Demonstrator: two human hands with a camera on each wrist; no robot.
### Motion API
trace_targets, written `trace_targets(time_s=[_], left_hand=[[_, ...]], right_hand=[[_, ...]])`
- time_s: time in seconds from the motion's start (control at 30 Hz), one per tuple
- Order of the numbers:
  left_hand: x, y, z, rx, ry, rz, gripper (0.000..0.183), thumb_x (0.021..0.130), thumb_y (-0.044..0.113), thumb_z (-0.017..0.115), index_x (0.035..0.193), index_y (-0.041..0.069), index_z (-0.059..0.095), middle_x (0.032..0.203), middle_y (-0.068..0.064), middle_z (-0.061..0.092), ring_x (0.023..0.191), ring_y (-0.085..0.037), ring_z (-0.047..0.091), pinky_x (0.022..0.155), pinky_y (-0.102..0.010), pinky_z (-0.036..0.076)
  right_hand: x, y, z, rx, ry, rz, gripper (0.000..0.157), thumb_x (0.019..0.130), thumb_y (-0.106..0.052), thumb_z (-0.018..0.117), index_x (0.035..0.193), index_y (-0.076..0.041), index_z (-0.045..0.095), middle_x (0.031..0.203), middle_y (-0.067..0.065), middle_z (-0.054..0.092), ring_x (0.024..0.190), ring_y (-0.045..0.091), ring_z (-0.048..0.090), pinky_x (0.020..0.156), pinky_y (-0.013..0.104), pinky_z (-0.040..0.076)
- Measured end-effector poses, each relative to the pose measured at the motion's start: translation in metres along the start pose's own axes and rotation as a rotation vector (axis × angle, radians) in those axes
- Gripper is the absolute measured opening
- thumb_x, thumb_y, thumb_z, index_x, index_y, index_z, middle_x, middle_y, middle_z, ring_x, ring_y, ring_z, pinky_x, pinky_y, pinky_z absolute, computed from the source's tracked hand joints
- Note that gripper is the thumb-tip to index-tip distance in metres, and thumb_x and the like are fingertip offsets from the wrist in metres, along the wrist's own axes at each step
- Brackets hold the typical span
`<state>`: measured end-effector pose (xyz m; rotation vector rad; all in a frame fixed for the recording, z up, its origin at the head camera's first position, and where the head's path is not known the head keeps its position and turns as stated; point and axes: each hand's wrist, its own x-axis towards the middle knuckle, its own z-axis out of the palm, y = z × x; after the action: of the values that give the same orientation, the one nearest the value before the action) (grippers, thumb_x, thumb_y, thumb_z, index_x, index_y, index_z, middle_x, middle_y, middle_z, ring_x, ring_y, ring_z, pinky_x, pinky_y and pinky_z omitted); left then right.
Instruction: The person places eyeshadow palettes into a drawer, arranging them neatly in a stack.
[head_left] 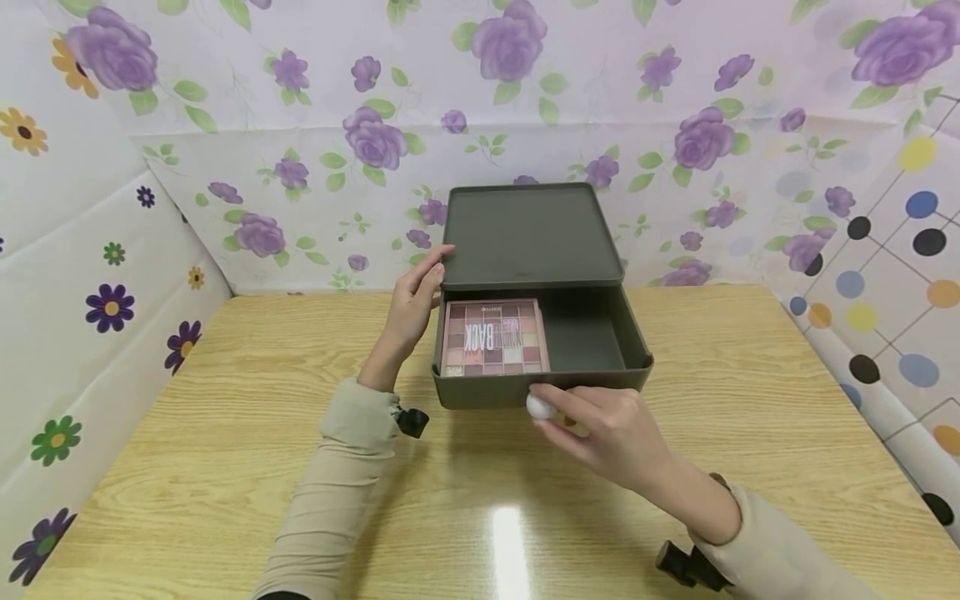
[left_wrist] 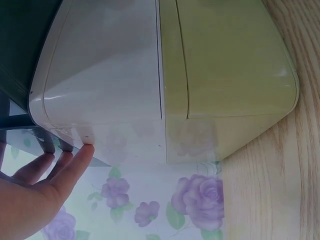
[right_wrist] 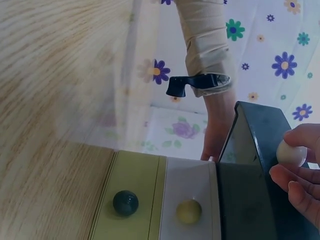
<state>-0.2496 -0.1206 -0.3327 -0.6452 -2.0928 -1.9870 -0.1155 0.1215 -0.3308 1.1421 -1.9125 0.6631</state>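
Note:
A small drawer unit stands on the table, its dark green top (head_left: 528, 233) facing up. Its uppermost drawer (head_left: 480, 392) is pulled out, with a pink eyeshadow palette (head_left: 495, 354) lying in the left side. My right hand (head_left: 611, 429) pinches the round white knob (head_left: 539, 407) on that drawer's front between thumb and fingers. Against the unit's left side rests my left hand (head_left: 408, 312), fingers extended; the left wrist view shows its fingertips touching the white section (left_wrist: 105, 65). Lower down are a white drawer with a yellow knob (right_wrist: 189, 212) and a yellow-green one with a dark knob (right_wrist: 125, 203).
The unit sits near the back of the wooden table (head_left: 225, 467), close to a wall of purple-flowered cloth (head_left: 300, 208). Patterned cloth also hangs at both sides. Wood surface extends in front and to either side of the unit.

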Motion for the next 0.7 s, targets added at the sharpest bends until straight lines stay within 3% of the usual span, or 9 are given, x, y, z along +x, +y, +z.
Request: trace_targets(time_s=[0.37, 0.7], left_hand=[[-0.001, 0.004, -0.001, 0.027, -0.003, -0.031, 0.041, 0.098, 0.02, 0.035, 0.136, 0.005, 0.043, 0.145, -0.005, 0.032, 0.127, -0.024, 0.033, 0.09, -0.054, 0.038], [0.0, 0.001, -0.001, 0.039, 0.001, -0.029, 0.043, 0.097, 0.027, 0.038, 0.135, 0.008, 0.045, 0.143, -0.002, 0.036, 0.124, -0.022, 0.037, 0.09, -0.054, 0.038]], right_hand=[[0.004, 0.012, 0.006, 0.0, -0.002, 0.008, 0.034, 0.095, -0.028, 0.047, 0.095, -0.001, 0.068, 0.061, 0.001, 0.061, 0.048, 0.007, 0.053, 0.042, 0.014, 0.038], [0.006, 0.024, 0.013, -0.017, -0.013, 0.058, 0.039, 0.094, -0.033, 0.046, 0.094, 0.0, 0.069, 0.059, 0.003, 0.06, 0.047, 0.009, 0.053, 0.041, 0.017, 0.038]])
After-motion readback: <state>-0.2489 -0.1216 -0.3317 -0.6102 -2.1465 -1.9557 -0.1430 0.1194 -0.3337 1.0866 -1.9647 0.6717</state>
